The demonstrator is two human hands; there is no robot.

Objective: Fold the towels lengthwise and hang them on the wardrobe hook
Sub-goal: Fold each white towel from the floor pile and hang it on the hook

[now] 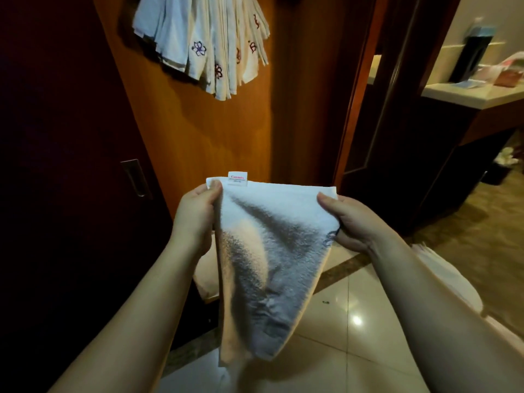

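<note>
My left hand (195,214) pinches the top left corner of the white towel (272,251), thumb pressed on the near face just beside the sewn label (238,179), the other fingers curled behind the cloth where I cannot see them. My right hand (351,222) pinches the opposite top corner the same way, thumb on the near face and fingers tucked behind, so the upper hem runs fairly taut between my two hands. Below that hem the towel hangs free and narrows to a point, with soft diagonal folds across it; it reads to me as light, limp terry that will sag wherever it is not held, not slippery and not fragile. I judge the corners and the hemmed edge the best places to hold, since the hem gives my fingers a firmer line than the loose pile. The towel hangs in front of the wardrobe door (198,131), low on it and clear of the floor tiles (354,321). Above the towel, high on that door, a fanned bunch of hung towels (204,43) with embroidered flowers already hangs; the hook itself is out of view. To the towel's right, well apart, a pale worktop (467,95) carries some small items.
</note>
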